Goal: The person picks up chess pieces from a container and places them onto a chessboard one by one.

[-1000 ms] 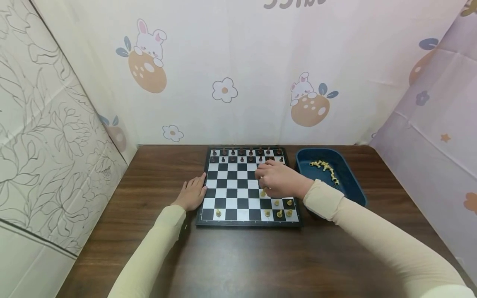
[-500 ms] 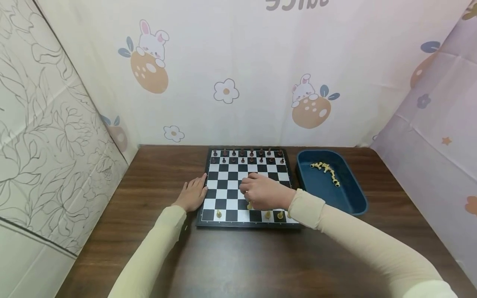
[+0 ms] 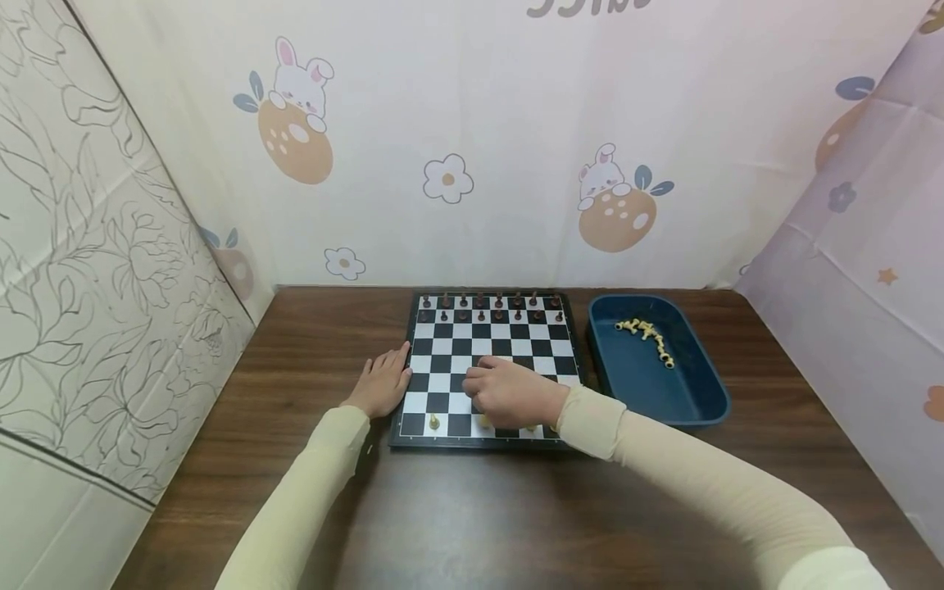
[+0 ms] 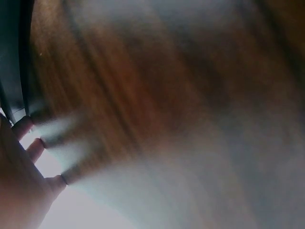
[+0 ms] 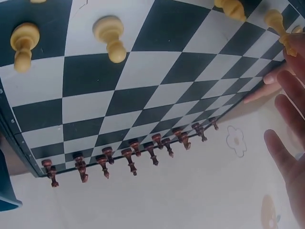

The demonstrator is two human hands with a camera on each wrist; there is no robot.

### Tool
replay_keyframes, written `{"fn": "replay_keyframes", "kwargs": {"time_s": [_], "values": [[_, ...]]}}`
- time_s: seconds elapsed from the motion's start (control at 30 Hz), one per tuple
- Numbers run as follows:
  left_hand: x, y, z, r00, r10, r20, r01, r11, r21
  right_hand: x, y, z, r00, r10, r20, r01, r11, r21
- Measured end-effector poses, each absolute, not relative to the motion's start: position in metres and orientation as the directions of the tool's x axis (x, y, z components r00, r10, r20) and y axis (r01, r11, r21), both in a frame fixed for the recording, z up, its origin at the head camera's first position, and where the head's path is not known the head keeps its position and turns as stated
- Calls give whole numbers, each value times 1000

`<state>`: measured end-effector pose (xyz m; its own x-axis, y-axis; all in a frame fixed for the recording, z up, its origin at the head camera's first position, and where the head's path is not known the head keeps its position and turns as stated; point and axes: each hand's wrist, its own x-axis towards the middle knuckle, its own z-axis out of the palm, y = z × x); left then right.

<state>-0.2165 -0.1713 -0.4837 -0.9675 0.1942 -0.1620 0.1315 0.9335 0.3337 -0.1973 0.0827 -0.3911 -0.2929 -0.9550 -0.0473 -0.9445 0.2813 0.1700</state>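
A black-and-white chessboard (image 3: 461, 347) lies on the table. My right hand (image 3: 514, 395) is over its front half, thumb and fingertips pinching the top of a tall cream chess piece (image 3: 484, 421) at the front row; the right wrist view shows that piece (image 5: 279, 24) standing at the fingers, partly covered. Flat on the table, my left hand (image 3: 380, 385) touches the board's left edge with its fingers stretched out. One cream piece (image 3: 433, 421) stands on the front row at left. Other cream pieces, such as a pawn (image 5: 110, 36), are mostly hidden under the right arm in the head view.
Two rows of dark red-brown pieces (image 3: 481, 315) line the board's far side. Right of the board stands a blue tray (image 3: 642, 401) with several cream pieces (image 3: 647, 330) lying in it. A patterned curtain (image 3: 509, 221) hangs behind the wooden table (image 3: 472, 508).
My right hand has moved left and toward me across the board, carrying the cream chess piece down to the front row. The left hand has stayed at the board's edge.
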Motion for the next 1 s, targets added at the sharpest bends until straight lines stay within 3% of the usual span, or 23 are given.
{"fn": "replay_keyframes", "kwargs": {"time_s": [0.5,1.0], "values": [[-217,-171,-484,-968,196,-159,135,935,329,-195,80,-391,-275,-960,-46,-948,262,182],[-216,-172,-482,-965,210,-157,144,924,353,-209,127,-372,-363,-931,-30,-914,350,205]]}}
